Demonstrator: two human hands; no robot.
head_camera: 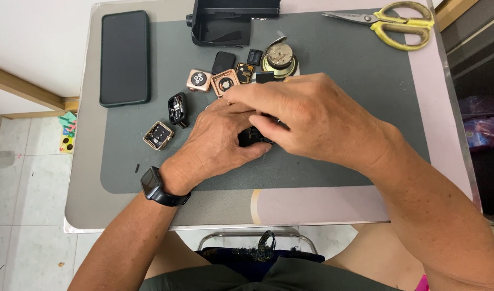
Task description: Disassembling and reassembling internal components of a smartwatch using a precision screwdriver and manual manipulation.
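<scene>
Both of my hands meet over the middle of a grey work mat (338, 64). My left hand (214, 143) and my right hand (306, 116) are closed together around a small black device (252, 137), most of it hidden by my fingers. A black smartwatch (152, 186) is on my left wrist. Just beyond my fingers lie several opened watch cases: a rose-gold one (198, 80), another showing its insides (225, 82), and a black module (178, 109). A gold square case (158, 134) lies to the left.
A black phone (124, 58) lies face up at the mat's left. An open black box (225, 21) stands at the far edge, a round speaker (279, 58) beside it. Yellow-handled scissors (397, 22) lie at the far right. The small table ends just before my lap.
</scene>
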